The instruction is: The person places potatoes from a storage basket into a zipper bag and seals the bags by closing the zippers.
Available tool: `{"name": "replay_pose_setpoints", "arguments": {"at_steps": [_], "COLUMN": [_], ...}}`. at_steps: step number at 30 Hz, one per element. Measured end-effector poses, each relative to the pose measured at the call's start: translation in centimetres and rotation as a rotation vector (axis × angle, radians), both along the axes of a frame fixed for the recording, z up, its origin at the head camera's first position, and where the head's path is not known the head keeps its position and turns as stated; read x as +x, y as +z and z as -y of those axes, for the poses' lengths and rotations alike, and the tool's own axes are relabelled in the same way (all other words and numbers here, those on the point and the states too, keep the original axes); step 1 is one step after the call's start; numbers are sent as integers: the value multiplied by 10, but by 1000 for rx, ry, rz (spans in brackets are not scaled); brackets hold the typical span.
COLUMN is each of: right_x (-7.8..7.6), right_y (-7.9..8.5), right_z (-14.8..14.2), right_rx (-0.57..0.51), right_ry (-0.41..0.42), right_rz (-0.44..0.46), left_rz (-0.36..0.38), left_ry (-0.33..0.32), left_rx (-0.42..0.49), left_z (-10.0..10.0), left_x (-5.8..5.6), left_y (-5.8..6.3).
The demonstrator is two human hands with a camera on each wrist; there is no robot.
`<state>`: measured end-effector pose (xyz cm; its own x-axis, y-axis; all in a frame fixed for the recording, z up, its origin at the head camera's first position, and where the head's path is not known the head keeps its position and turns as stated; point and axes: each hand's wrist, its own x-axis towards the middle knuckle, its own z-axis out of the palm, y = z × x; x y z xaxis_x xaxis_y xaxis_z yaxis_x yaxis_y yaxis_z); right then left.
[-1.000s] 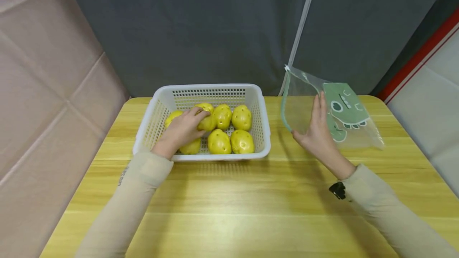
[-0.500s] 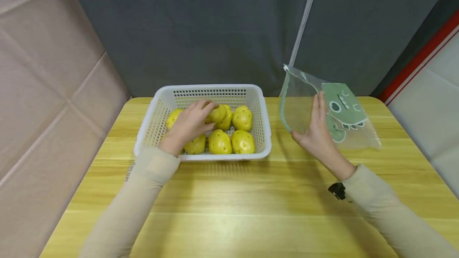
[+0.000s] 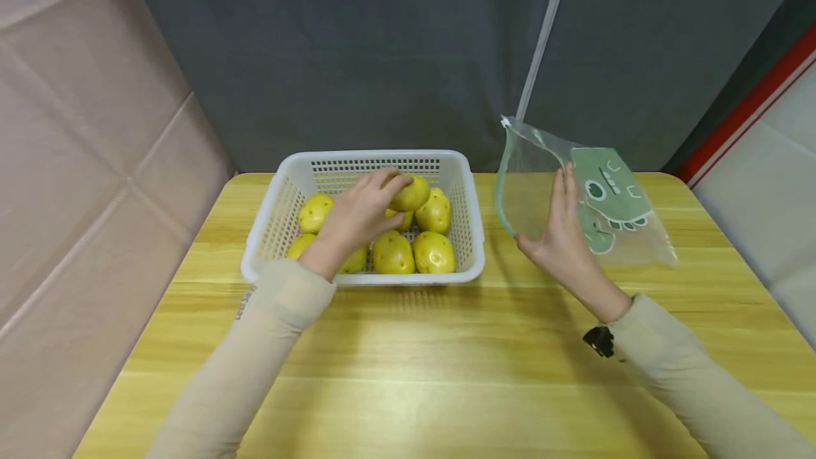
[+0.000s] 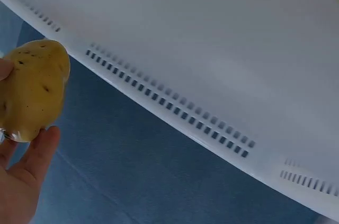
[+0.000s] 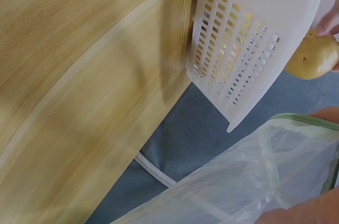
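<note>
My left hand (image 3: 358, 217) grips a yellow potato (image 3: 412, 193) by its left side, raised over the white plastic basket (image 3: 376, 155). In the left wrist view, the thumb tip and fingers lie against the held potato (image 4: 39, 89). Several more potatoes (image 3: 393, 253) lie in the basket, some partly hidden by the left hand. My right hand (image 3: 566, 243) holds a clear zip bag (image 3: 637, 243) with a green dinosaur print, thumb at the near edge of its mouth and fingers stretched upward. The bag's mouth (image 5: 302, 119) gapes toward the basket.
The wooden table (image 3: 414, 374) extends in front of the basket and bag. A dark grey curtain (image 3: 357, 55) hangs along its back edge. A padded pinkish wall (image 3: 95, 183) borders the left, and a pale panel with a red strip (image 3: 752, 112) the right.
My left hand has lifted the potato from among the others and moved it rightward and up, uncovering potatoes at the basket's left. The right hand and bag have stayed nearly still.
</note>
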<state>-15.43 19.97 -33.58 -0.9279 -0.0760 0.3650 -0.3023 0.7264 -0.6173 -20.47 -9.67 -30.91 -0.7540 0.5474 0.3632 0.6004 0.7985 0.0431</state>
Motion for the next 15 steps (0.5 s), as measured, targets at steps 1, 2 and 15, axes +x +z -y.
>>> {"name": "replay_pose_setpoints", "arguments": {"at_steps": [1,2,15], "right_x": [0,0,0], "right_y": [0,0,-2], "right_z": [0,0,-1], "right_rx": [0,1,3], "right_ry": [0,0,7], "right_rz": [-1,-3,-12], "left_rz": [-8,-17,-84], "left_ry": [-6,-14,-96], "left_rx": [5,10,42], "left_z": [-2,-5,-36], "left_x": [1,2,5], "left_y": [1,2,12]}}
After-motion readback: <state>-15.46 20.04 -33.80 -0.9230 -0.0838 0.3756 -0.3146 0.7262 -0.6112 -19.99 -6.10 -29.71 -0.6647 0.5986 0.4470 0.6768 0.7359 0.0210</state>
